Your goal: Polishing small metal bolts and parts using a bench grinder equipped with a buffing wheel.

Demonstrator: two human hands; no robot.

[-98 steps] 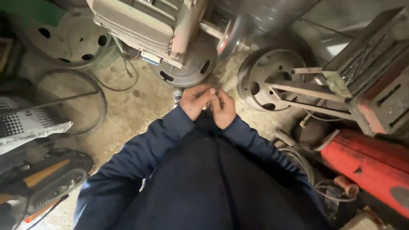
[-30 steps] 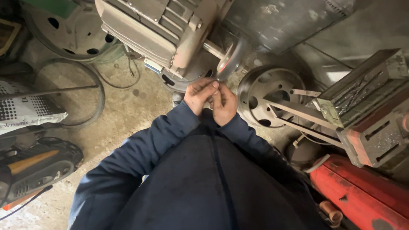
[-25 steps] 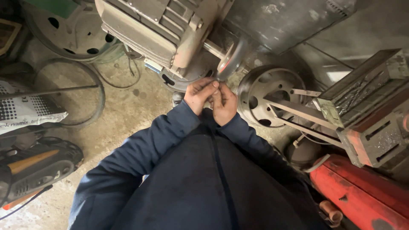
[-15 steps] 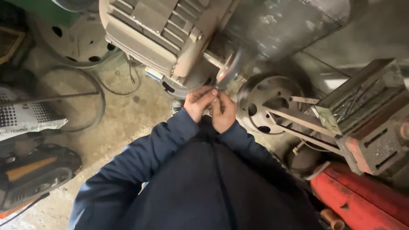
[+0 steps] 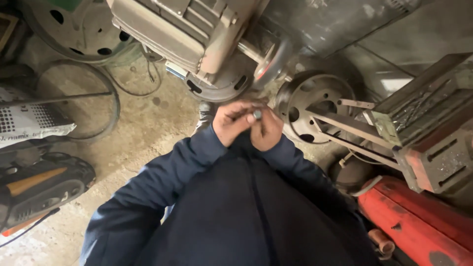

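hands lower, small part between them

since half a second ago the motor (image 5: 187, 34) looms closer overhead and both hands sit lower. the left hand (image 5: 234, 123) and right hand (image 5: 268, 130) touch, fingers curled shut around a small grey metal piece (image 5: 256, 115). the pulley (image 5: 271, 61) hangs just above, the wheel hub (image 5: 315, 98) crowds the right; open floor (image 5: 148, 123) lies left.

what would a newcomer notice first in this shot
First, the two hands, the left hand and right hand, pressed together at centre around a small grey metal part. Just above them looms a big beige electric motor with a grinding wheel on its shaft. At lower right lies a red cylinder, beside a steel wheel rim.
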